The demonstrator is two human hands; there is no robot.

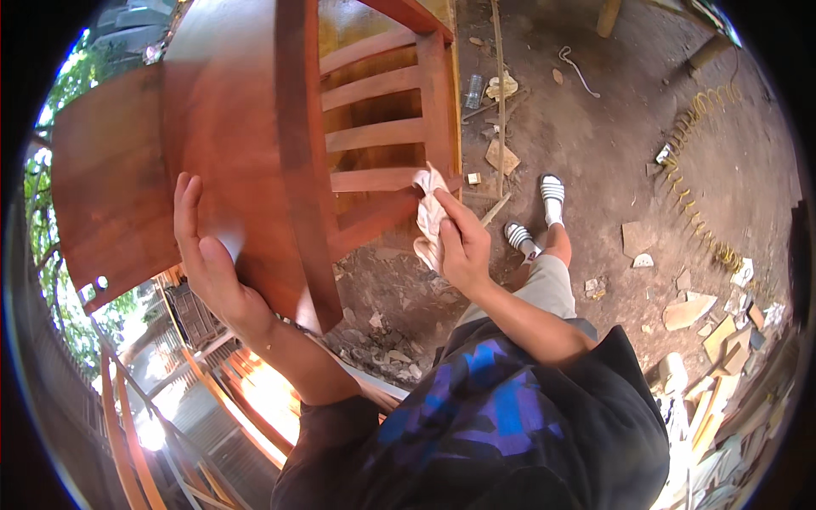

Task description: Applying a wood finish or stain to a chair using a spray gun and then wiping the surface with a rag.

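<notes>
A piece of reddish-brown, glossy wooden furniture stands before me, with a broad smooth panel [229, 127] and a slatted frame [374, 136] beside it. My left hand [223, 285] is at the panel's lower left, fingers stretched out and nothing in them; whether the palm touches the wood I cannot tell. In my right hand [465, 248] is a crumpled pale pinkish-white cloth [431, 223], gripped between thumb and fingers. The cloth's upper end lies by the lower corner of the slatted frame, and part of it is hidden by my fingers.
On the dirt floor lie a coiled yellow hose [680, 187], a clear glass [474, 91] and several broken pieces [688, 312]. Wood scraps [718, 404] are piled at the lower right. Long wooden strips [229, 408] stand at the lower left. My feet in striped slides [552, 189] are right of the furniture.
</notes>
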